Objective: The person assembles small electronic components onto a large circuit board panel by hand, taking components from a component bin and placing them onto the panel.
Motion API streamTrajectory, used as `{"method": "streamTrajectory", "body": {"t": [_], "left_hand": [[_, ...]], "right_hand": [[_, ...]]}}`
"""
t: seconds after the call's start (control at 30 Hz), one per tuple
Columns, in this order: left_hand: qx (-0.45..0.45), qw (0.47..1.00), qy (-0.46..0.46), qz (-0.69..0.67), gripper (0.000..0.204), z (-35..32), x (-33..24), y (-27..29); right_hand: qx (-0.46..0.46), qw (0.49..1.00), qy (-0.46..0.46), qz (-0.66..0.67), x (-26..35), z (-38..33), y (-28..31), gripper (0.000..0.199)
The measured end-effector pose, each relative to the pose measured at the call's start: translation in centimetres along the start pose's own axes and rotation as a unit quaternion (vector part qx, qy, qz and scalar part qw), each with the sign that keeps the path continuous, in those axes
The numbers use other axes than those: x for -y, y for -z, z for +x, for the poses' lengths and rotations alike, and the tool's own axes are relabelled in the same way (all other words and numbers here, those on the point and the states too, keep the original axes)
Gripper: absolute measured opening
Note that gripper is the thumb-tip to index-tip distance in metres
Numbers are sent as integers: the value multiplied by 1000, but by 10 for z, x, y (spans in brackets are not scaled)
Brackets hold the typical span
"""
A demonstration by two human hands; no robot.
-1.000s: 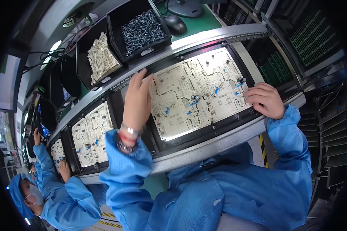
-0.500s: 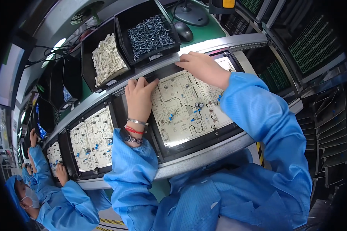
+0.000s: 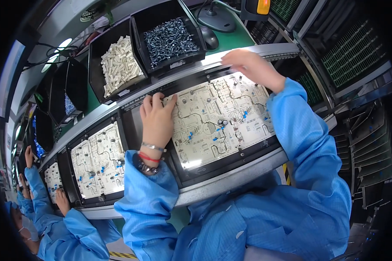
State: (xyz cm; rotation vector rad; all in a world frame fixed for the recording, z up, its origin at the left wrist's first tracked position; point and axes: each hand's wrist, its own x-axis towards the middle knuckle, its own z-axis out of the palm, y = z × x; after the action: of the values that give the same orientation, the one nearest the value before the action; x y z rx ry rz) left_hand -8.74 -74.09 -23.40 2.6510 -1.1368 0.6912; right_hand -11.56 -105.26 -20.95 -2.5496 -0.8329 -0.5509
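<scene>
In front of me a cream circuit board (image 3: 196, 141) with small blue and dark parts lies in a black carrier frame (image 3: 204, 170) on a conveyor. My left hand (image 3: 156, 122), a bracelet and red cord at its wrist, rests at the board's far left corner. Its fingers are apart, the tips on or close to the board's edge, and nothing shows in them. Over the far right part of the board my right hand (image 3: 257, 69) is raised, with slightly blurred fingers stretched toward the metal rail (image 3: 235, 56). No object is visible in it.
Beyond the rail stand one black bin of white parts (image 3: 121, 65) and another of dark blue parts (image 3: 170, 41). A mouse (image 3: 210, 37) lies beside them. To the left another board (image 3: 98, 158) sits in its carrier near a co-worker's hand (image 3: 62, 201). Racks of boards (image 3: 355, 52) stand at right.
My right hand has moved right along the rail, uncovering more of the board. My left hand has shifted slightly down, still at the corner. The boards appear slightly further left.
</scene>
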Motion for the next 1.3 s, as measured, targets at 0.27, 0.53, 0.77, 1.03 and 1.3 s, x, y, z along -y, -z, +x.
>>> {"method": "streamTrajectory", "body": {"t": [0.27, 0.53, 0.77, 1.03, 1.3], "left_hand": [[117, 966, 230, 7, 53, 5, 3, 18], [223, 949, 206, -84, 93, 1, 12, 9], [227, 948, 193, -108, 99, 0, 19, 3], [231, 949, 189, -97, 97, 4, 17, 8], [147, 917, 121, -351, 89, -17, 13, -26]], "right_hand": [[-85, 953, -253, -147, -32, -71, 12, 22], [-162, 924, -327, -113, -25, -68, -4, 8], [-169, 898, -379, -149, -17, -58, -6, 12], [-89, 918, -367, -117, -19, -52, -1, 15], [-51, 996, -53, -52, 49, 82, 7, 26]]}}
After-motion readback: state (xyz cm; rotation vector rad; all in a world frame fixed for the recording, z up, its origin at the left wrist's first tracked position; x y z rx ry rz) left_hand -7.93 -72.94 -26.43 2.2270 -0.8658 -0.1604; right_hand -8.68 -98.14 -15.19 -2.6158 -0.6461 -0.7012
